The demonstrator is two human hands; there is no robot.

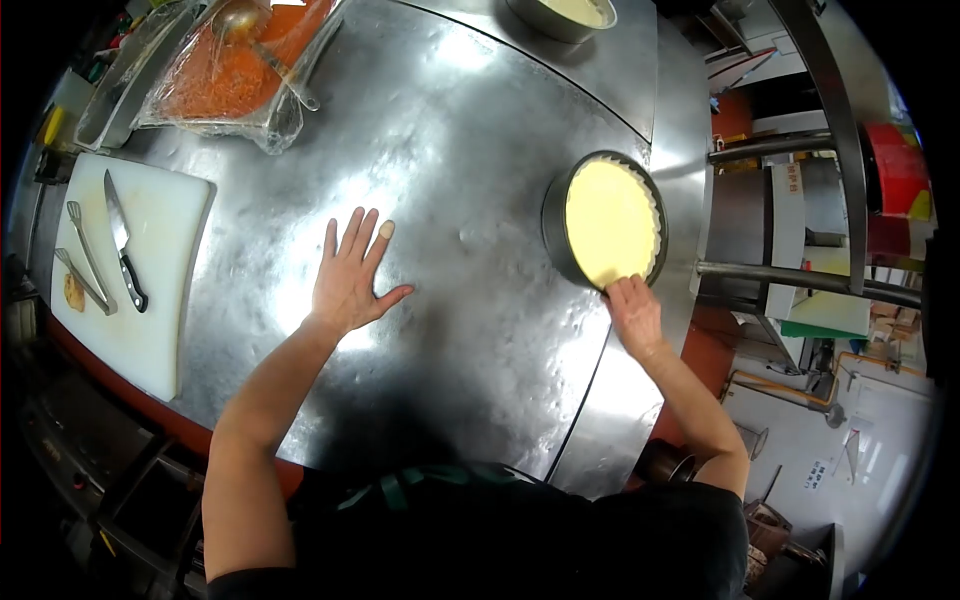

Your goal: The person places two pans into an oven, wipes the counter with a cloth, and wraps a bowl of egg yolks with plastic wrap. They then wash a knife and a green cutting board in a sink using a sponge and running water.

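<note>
My left hand (352,275) lies flat on the steel table (440,340), fingers spread, with a bandage or cover on one fingertip. At the right, my right hand (633,312) pinches the near rim of a round dark cake tin (557,235). Pale yellow batter or filling (610,220) fills the tin, and a crimped edge of pastry or paper liner shows along its right side.
On the left, a white cutting board (165,260) bears a knife (120,235), tongs (90,260) and a small brownish piece (74,293). A plastic-wrapped tray (270,128) of orange food with a ladle (285,75) stands behind. Another round tin (550,25) stands at the back.
</note>
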